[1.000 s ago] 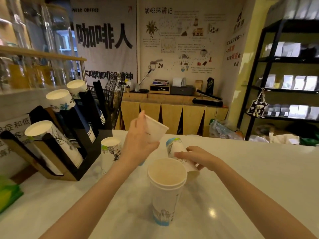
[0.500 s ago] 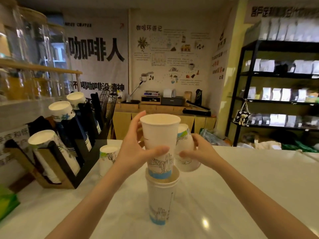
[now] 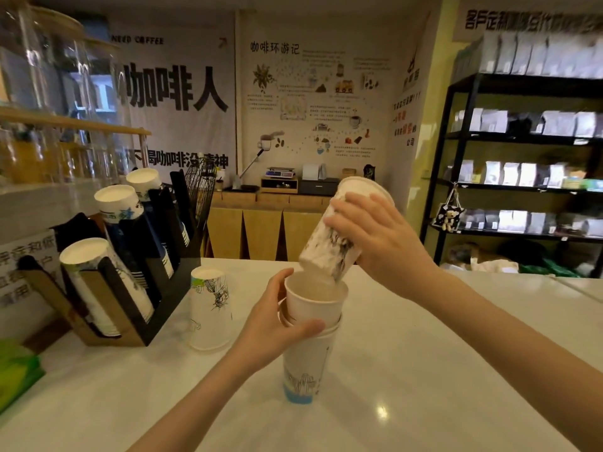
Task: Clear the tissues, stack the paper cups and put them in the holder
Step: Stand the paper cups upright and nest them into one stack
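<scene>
Two nested paper cups form a stack (image 3: 306,360) standing on the white counter (image 3: 424,370). My left hand (image 3: 277,324) grips the stack near its rim. My right hand (image 3: 375,243) holds another paper cup (image 3: 329,246) tilted above the stack, its base just inside the top cup's mouth. One more cup (image 3: 210,308) stands upside down to the left. The black and wooden cup holder (image 3: 137,282) at the left has three slanted rows of stacked cups. No tissues are visible.
A green packet (image 3: 16,373) lies at the counter's left edge. Glass jars stand on a wooden shelf (image 3: 65,122) above the holder. A black shelf unit (image 3: 522,158) with bags is at the far right, behind the counter.
My left hand has pushed its cup down into the standing cup and kept hold of the stack. My right hand has lifted its cup and brought it over the stack's mouth.
</scene>
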Action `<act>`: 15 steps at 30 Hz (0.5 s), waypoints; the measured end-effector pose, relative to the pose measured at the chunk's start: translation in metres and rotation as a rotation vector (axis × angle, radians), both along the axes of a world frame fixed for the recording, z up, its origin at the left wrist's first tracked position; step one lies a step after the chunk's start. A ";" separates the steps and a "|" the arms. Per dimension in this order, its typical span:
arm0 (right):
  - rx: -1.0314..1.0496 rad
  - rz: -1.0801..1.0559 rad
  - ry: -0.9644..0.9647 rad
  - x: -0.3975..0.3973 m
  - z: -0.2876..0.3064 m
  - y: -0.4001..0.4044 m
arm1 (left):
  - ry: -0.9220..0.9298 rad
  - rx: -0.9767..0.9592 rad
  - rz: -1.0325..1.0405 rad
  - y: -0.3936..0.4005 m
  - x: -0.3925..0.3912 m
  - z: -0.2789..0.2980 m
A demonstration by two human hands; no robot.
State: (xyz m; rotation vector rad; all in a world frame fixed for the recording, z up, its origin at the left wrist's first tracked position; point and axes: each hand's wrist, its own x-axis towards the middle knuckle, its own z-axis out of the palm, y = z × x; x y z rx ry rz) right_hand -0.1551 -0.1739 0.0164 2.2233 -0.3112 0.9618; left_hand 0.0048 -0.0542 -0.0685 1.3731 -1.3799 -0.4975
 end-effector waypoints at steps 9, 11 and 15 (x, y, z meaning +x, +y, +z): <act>-0.295 -0.126 0.475 0.000 -0.033 0.023 | -0.044 -0.010 0.029 0.002 0.002 -0.012; -0.297 -0.111 0.525 0.000 -0.038 0.027 | -0.043 -0.025 0.036 0.003 0.002 -0.013; -0.253 -0.086 0.580 -0.001 -0.049 0.037 | -0.019 -0.068 0.064 0.006 0.003 -0.018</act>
